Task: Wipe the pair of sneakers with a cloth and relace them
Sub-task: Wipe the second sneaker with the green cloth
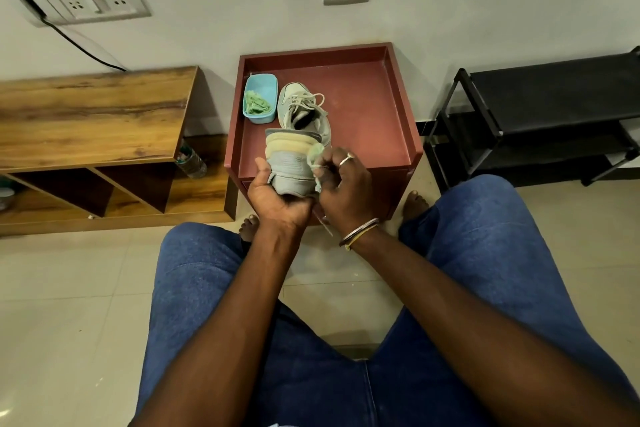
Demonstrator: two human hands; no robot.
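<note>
Pale floor tiles, grey wall; a low red-brown square table with a raised rim is set against the wall.

- A grey fabric sneaker with a cream sole band is held above the table's near edge, sole band on the upper, far side.
- It is gripped from beneath by the left hand, fingers curled round it.
- A pale green cloth is pinched in the right hand and pressed to the sneaker's right side.
- Judged light: the upper soft and yielding, the sole stiffer, so the firm sole end is the better hold.
- The second grey sneaker, laces loose, lies mid-table, just beside a light blue plastic tub at the far left corner.
- A wooden shelf unit is noted left, a black rack right.
</note>
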